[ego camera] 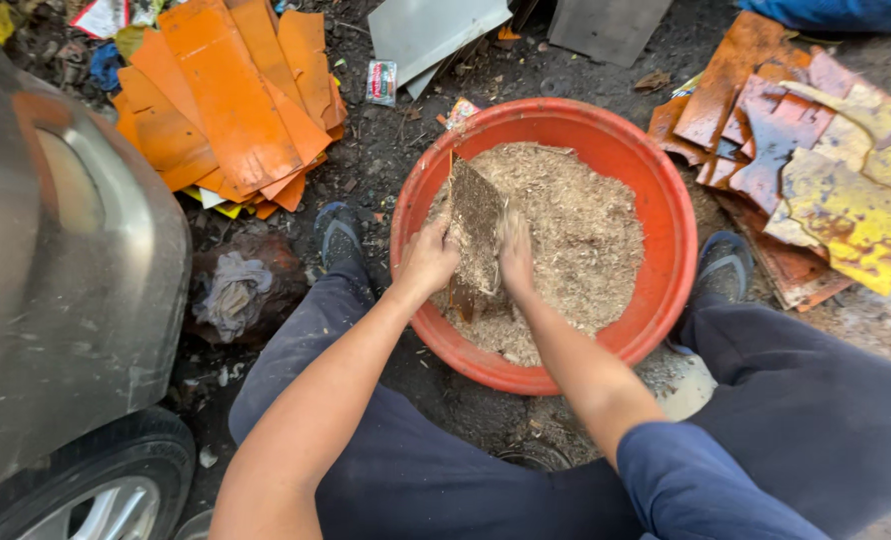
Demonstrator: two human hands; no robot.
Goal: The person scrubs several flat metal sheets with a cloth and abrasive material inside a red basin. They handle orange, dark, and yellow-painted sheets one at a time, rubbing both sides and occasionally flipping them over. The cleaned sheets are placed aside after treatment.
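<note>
Soft, even daylight with faint shadows; the right hand (515, 252) looks slightly motion-blurred.

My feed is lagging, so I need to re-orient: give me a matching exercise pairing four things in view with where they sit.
Things:
1. basin
2. orange sheets
3. car
4. rag

Places:
A. far left edge
B. centre, between the feet
C. on the ground beside the car
D. stacked at upper left

Pairs: 1-B, 2-D, 3-A, 4-C

The left hand and right hand hold a flat board in the basin's sawdust.
</note>
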